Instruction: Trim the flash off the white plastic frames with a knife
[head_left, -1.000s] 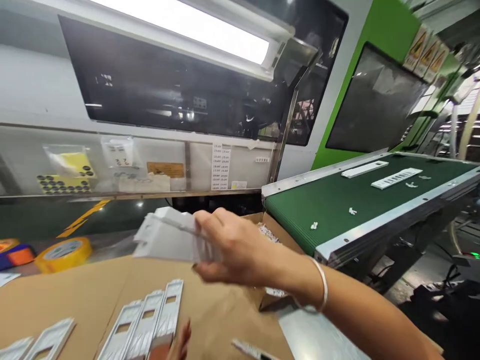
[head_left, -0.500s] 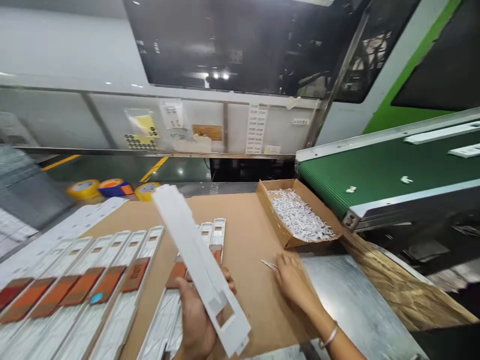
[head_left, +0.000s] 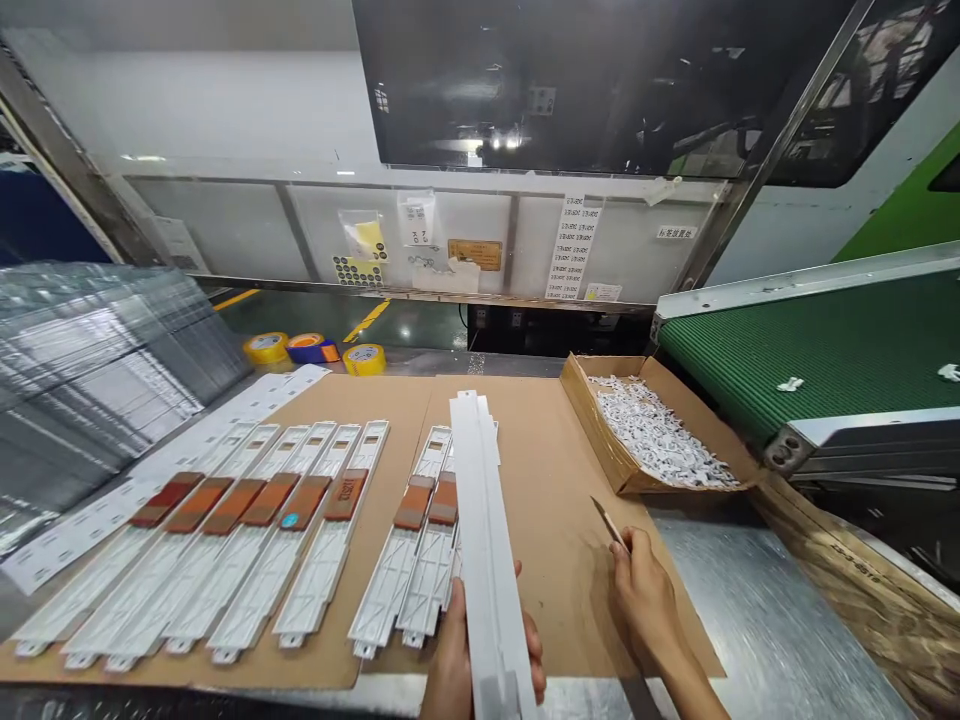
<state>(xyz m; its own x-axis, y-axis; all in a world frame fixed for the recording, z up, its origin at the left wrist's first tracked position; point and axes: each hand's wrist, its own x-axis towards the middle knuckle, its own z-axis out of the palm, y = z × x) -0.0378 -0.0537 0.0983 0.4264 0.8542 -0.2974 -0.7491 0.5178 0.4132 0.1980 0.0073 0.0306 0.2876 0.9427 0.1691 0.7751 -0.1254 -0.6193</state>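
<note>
My left hand [head_left: 451, 655] is closed round the lower part of a long white plastic strip [head_left: 489, 545], which stands tilted up over the bench. My right hand [head_left: 646, 590] grips a small pointed knife [head_left: 609, 522], its blade aimed up and left above the cardboard. Just left of the held strip lie similar white strips [head_left: 375, 590] with reddish-brown blocks [head_left: 413, 502] across them; the held strip partly hides them. Farther left, a row of several more white strips [head_left: 315, 570] carries the same kind of blocks [head_left: 347, 494].
A cardboard box [head_left: 600, 440] of small white plastic bits [head_left: 656, 430] stands at the right, beside a green conveyor belt [head_left: 825, 350]. Tape rolls [head_left: 364, 360] sit at the back edge. Wrapped grey stacks [head_left: 112, 370] are at far left. Cardboard [head_left: 555, 600] covers the bench.
The white strip has turned more upright and its cut-out end has dropped out of sight below. My right hand has turned, showing the knife more plainly. The view has swung left.
</note>
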